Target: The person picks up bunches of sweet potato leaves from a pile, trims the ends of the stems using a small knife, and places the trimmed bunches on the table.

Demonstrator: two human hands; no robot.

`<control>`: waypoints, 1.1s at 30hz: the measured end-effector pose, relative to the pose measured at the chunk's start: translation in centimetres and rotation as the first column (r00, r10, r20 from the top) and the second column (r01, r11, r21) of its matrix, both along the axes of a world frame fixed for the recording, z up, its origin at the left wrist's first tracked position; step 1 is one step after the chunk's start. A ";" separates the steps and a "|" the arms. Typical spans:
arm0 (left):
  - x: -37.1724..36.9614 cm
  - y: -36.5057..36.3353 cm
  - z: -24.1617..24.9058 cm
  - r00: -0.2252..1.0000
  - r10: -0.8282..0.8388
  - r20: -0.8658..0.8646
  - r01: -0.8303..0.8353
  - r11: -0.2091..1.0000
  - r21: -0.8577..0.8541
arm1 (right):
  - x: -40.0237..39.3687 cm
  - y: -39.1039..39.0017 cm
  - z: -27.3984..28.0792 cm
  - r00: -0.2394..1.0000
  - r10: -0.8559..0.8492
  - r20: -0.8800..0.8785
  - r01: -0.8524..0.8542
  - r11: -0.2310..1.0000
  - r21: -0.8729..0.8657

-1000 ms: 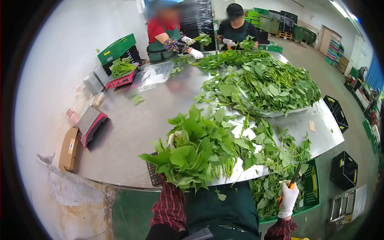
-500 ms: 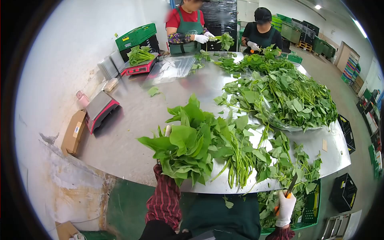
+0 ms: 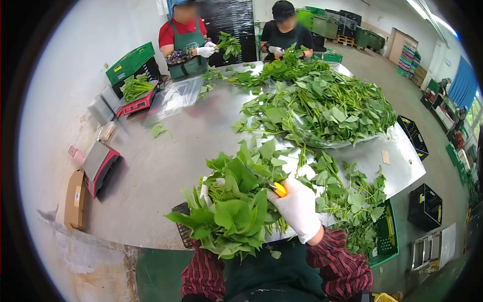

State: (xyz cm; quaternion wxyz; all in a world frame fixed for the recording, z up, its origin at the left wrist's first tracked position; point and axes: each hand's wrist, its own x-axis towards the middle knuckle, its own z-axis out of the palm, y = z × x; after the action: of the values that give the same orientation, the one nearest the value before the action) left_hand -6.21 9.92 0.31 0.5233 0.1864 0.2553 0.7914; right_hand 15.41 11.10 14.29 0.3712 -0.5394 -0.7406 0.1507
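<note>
My left hand (image 3: 205,192), in a white glove and mostly hidden by leaves, is closed round a bunch of leafy green stems (image 3: 236,209) over the near edge of the metal table. In my gloved right hand (image 3: 298,206) is an orange-handled knife (image 3: 280,190), its blade pointing up and left among the leaves. This hand is just right of the bunch and above other cut stems. A large heap of leafy greens (image 3: 347,110) lies on plastic further back.
Two red scales (image 3: 103,168) stand on the table's left side, the far one loaded with greens. A green crate (image 3: 387,236) with leaves sits below the right edge. Two co-workers (image 3: 183,45) handle greens across the metal table (image 3: 166,196).
My right hand has moved up and left with the knife, from over the crate to the held bunch. The camera view has shifted, and more of the room's right side shows.
</note>
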 end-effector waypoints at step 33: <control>-14.9 4.1 8.5 0.972 0.173 -0.158 -0.170 0.985 0.032 | 17.0 -0.3 -8.3 0.666 -0.560 -0.493 0.491 0.827 -0.276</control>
State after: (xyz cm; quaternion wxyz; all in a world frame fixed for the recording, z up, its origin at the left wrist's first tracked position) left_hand -21.08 13.98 8.85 0.4289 0.2314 0.3042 0.8185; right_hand 32.38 10.79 6.02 0.5635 -0.6835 -0.4026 0.2307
